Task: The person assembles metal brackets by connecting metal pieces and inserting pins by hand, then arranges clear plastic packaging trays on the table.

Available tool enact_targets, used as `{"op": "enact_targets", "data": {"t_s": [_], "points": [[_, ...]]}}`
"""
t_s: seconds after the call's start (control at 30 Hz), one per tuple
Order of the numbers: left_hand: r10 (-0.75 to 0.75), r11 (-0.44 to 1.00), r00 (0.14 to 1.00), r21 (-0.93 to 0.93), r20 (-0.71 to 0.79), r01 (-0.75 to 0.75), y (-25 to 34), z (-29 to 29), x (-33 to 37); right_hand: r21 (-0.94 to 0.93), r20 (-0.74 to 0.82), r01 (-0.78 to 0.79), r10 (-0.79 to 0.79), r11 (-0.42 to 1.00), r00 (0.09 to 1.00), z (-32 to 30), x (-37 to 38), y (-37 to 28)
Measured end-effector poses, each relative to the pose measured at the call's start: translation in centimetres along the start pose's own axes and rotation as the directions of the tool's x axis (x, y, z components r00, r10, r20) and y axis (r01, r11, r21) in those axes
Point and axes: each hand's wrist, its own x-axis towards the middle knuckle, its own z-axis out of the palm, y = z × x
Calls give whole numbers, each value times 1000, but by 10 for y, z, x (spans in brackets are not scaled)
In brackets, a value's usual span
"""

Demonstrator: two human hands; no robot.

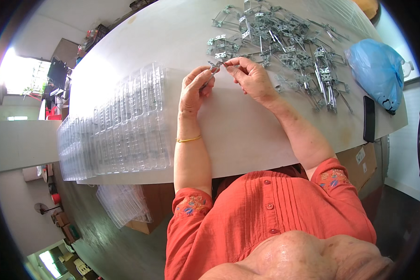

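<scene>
Pinched between the thumb and fingers of my left hand (193, 91) is a small silvery metal bracket (214, 66), held up over the table. My right hand (253, 80) is closed in a pinch at the bracket's right end, its fingertips meeting there. Whatever small thing sits between those fingertips is too tiny to name. Just beyond both hands spreads a tangled heap of metal rod-and-bracket assemblies (284, 44). Left of my left forearm lie stacked clear plastic trays with moulded slots (126, 116).
A tied blue plastic bag (375, 70) stands at the table's right, with a black phone (369, 119) near it. Under the table (247, 135) are cardboard boxes (359, 163) and more clear trays (123, 203). A clear plastic sheet (345, 14) lies at the far right.
</scene>
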Motion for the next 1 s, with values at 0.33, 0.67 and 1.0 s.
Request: {"op": "enact_targets", "data": {"t_s": [0.33,0.67,1.0], "points": [[-31,989,999,142,27,27,6,2,-3,449,253,-297,199,843,947,-8,6,2],[-106,955,992,284,62,84,13,4,-9,285,205,-365,315,886,927,-10,12,1],[-167,945,973,308,160,111,16,16,-12,318,-47,-79,99,945,994,-17,10,6]]}}
